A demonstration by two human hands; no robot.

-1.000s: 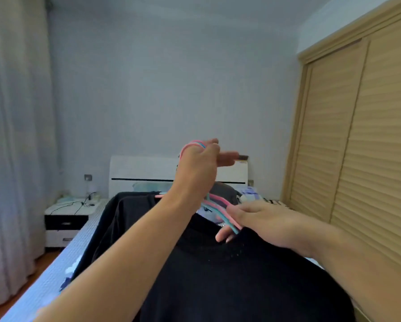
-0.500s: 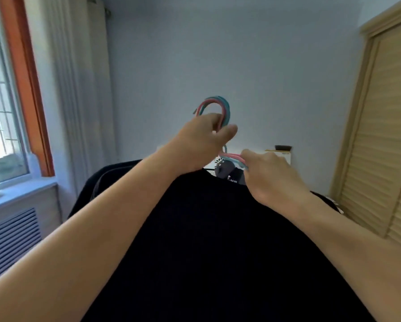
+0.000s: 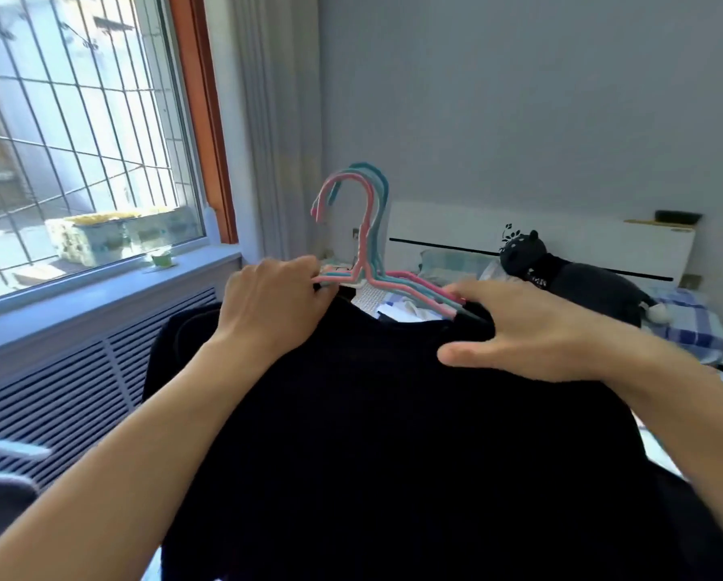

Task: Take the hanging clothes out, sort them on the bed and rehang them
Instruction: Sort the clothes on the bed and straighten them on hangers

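A bundle of several pink, teal and white hangers [image 3: 366, 228] stands hook-up in front of me, carrying black clothes [image 3: 393, 434] that fill the lower middle of the view. My left hand [image 3: 274, 304] grips the left shoulder of the hangers and the dark cloth. My right hand [image 3: 519, 329] holds the right shoulder of the bundle, fingers over the hanger arms and thumb spread out on the black fabric. The bed [image 3: 686, 325] with a blue checked cover lies beyond at the right.
A barred window [image 3: 79, 140] with a white sill and a slatted radiator cover [image 3: 79, 379] lies to the left. A dark plush cat [image 3: 569, 274] lies on the bed by the white headboard [image 3: 456, 232]. A small green cup [image 3: 161, 258] stands on the sill.
The view has swung left toward the window. My left hand has dropped from the hooks to the left shoulder of the hangers, and my right hand has spread over the right shoulder.
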